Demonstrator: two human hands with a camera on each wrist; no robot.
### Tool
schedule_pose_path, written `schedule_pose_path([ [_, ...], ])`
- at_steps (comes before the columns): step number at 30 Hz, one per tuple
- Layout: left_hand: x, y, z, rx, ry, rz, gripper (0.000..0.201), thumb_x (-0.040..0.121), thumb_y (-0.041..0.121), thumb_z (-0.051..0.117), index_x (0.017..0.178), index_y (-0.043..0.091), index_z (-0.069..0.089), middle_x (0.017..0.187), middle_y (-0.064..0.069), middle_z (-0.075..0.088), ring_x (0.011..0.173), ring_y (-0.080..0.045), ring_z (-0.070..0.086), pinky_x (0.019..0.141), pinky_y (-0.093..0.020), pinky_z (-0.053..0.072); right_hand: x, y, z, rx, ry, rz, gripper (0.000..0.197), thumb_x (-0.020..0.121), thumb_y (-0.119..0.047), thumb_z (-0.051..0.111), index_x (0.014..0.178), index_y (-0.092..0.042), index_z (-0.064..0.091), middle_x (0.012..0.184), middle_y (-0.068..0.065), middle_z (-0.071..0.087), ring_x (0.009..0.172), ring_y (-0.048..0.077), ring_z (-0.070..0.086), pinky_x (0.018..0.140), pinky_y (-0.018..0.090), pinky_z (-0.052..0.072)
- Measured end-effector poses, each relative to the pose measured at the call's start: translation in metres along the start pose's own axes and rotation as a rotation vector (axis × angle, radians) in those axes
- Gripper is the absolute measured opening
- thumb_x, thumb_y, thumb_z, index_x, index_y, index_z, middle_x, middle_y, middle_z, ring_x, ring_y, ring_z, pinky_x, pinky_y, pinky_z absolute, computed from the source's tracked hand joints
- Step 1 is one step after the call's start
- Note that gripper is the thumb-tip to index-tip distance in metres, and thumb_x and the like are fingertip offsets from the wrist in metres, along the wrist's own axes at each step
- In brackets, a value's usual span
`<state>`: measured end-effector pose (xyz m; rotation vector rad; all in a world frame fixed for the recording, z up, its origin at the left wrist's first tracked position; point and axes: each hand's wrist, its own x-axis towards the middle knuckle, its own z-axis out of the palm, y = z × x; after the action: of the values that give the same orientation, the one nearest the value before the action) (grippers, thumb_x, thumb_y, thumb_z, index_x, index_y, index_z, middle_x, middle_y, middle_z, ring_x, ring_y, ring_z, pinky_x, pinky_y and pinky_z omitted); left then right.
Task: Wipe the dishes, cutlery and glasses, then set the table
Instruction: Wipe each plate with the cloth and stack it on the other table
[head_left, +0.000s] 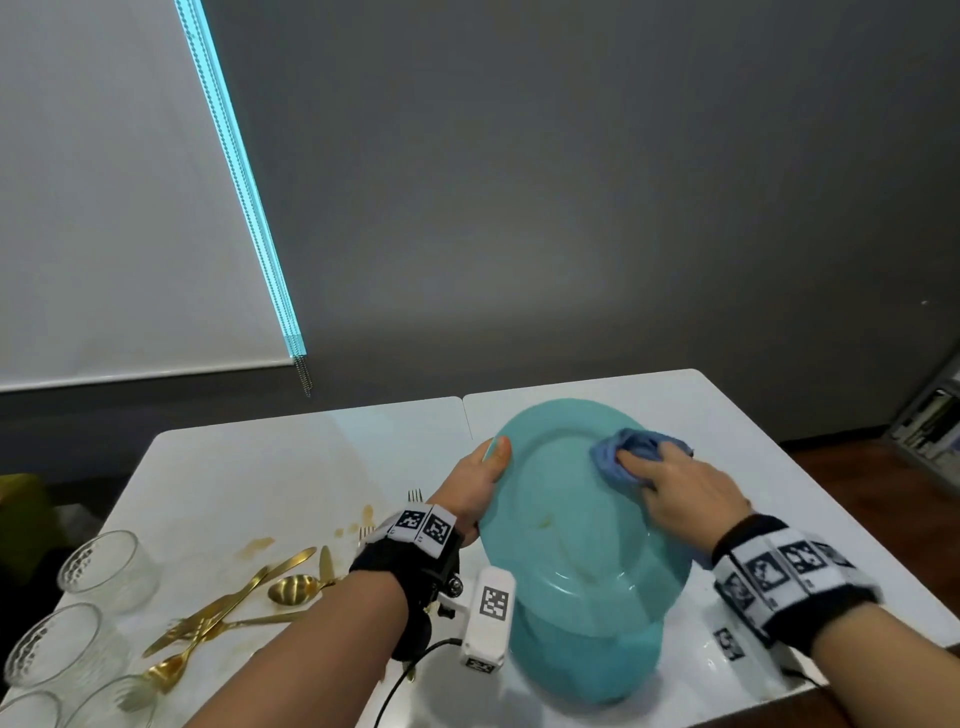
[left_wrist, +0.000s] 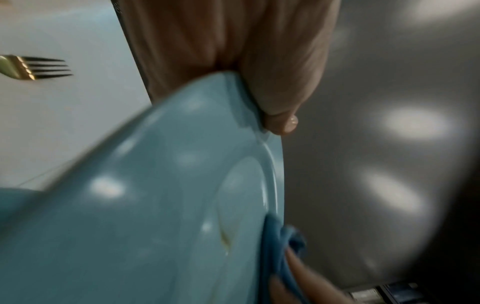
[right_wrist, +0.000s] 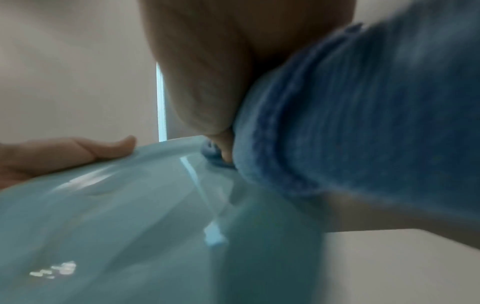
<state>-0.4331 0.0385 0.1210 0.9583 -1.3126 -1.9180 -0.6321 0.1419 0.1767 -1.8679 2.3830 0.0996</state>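
Note:
A large teal plate (head_left: 566, 519) is held tilted above the white table (head_left: 291, 457). My left hand (head_left: 475, 486) grips its left rim, thumb on the upper face; the left wrist view shows that plate (left_wrist: 155, 205) and the thumb. My right hand (head_left: 675, 491) holds a bunched blue cloth (head_left: 631, 449) and presses it on the plate's far right part. In the right wrist view the cloth (right_wrist: 363, 123) fills the right side above the plate (right_wrist: 130, 216). A small yellowish smear (head_left: 543, 524) marks the plate's face. More teal dishes (head_left: 587, 660) lie underneath.
Gold cutlery (head_left: 234, 603) lies in a loose heap at the left front, with a fork (left_wrist: 36, 66) near my left wrist. Clear ribbed glasses (head_left: 106, 564) stand at the left front corner. Brown spill stains (head_left: 257, 545) mark the tabletop. A shelf (head_left: 930, 415) stands far right.

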Motion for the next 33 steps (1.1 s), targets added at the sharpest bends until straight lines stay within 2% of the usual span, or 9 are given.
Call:
schedule_pose_path([
  [3,-0.003,0.004,0.016,0.058,-0.003,0.029,0.032,0.101,0.031,0.036,0.119,0.012,0.055,0.115,-0.014,0.064,0.094,-0.027,0.063,0.091,-0.042,0.051,-0.004,-0.041,0.015,0.131,0.044,-0.097,0.044,0.099,-0.037,0.032,0.142,-0.04,0.029,0.13,0.01,0.039,0.111,0.033,0.054,0.087,0.036,0.043],
  [6,-0.002,0.001,0.012,0.085,0.022,0.06,0.029,0.101,0.031,0.037,0.113,0.015,0.058,0.114,-0.01,0.065,0.1,-0.025,0.062,0.098,-0.043,0.049,-0.026,-0.057,0.043,0.082,-0.059,-0.318,0.051,0.089,-0.036,0.022,0.138,-0.042,0.034,0.12,0.009,0.042,0.099,0.033,0.056,0.077,0.036,0.044],
  [10,-0.006,-0.002,0.003,0.067,0.01,0.055,0.022,0.1,0.03,0.037,0.105,0.023,0.058,0.099,-0.003,0.067,0.084,-0.017,0.065,0.078,-0.031,0.055,-0.047,-0.018,0.061,-0.031,-0.224,-0.42,0.044,0.085,-0.036,0.024,0.123,-0.052,0.037,0.114,0.005,0.05,0.098,0.031,0.06,0.071,0.036,0.047],
  [14,-0.008,0.003,0.006,0.074,-0.013,0.046,0.025,0.1,0.033,0.037,0.114,0.021,0.055,0.111,-0.009,0.064,0.095,-0.024,0.062,0.09,-0.04,0.051,-0.033,0.035,0.038,-0.115,-0.121,-0.132,0.047,0.093,-0.021,0.038,0.127,-0.054,0.044,0.129,-0.001,0.043,0.113,0.023,0.053,0.082,0.032,0.045],
  [18,-0.012,0.005,0.019,0.08,-0.056,0.034,0.026,0.1,0.035,0.037,0.114,0.023,0.054,0.111,-0.007,0.065,0.096,-0.023,0.063,0.09,-0.041,0.051,-0.004,0.036,0.015,0.212,0.165,0.194,0.049,0.095,-0.022,0.041,0.14,-0.039,0.035,0.135,0.012,0.039,0.11,0.038,0.054,0.088,0.04,0.047],
  [22,-0.013,0.006,0.033,0.134,-0.048,0.034,0.029,0.099,0.04,0.04,0.117,0.023,0.055,0.12,-0.01,0.064,0.104,-0.026,0.064,0.094,-0.043,0.051,0.004,-0.012,0.011,0.241,0.153,0.109,0.054,0.098,-0.026,0.039,0.147,-0.034,0.019,0.131,0.018,0.037,0.109,0.041,0.053,0.085,0.041,0.045],
  [26,-0.011,0.008,0.028,0.143,-0.005,0.061,0.034,0.096,0.044,0.043,0.116,0.022,0.058,0.119,-0.012,0.065,0.105,-0.029,0.064,0.095,-0.047,0.05,-0.009,-0.038,0.031,0.175,0.026,-0.082,0.049,0.098,-0.026,0.036,0.145,-0.034,0.025,0.126,0.012,0.038,0.107,0.035,0.053,0.084,0.039,0.046],
  [29,-0.011,0.008,0.021,0.053,-0.001,0.059,0.026,0.101,0.034,0.036,0.113,0.022,0.056,0.113,-0.007,0.065,0.095,-0.022,0.064,0.085,-0.037,0.054,-0.006,-0.009,0.025,0.23,0.068,0.16,0.057,0.097,-0.019,0.039,0.148,-0.029,0.015,0.133,0.018,0.036,0.115,0.038,0.05,0.088,0.041,0.044],
  [33,-0.014,0.006,0.027,0.048,-0.039,0.065,0.024,0.1,0.033,0.038,0.113,0.023,0.056,0.111,-0.006,0.066,0.096,-0.022,0.064,0.087,-0.038,0.053,0.002,0.011,0.014,0.433,0.15,0.407,0.052,0.094,-0.013,0.039,0.144,-0.02,0.024,0.134,0.025,0.038,0.119,0.043,0.045,0.095,0.044,0.04],
])
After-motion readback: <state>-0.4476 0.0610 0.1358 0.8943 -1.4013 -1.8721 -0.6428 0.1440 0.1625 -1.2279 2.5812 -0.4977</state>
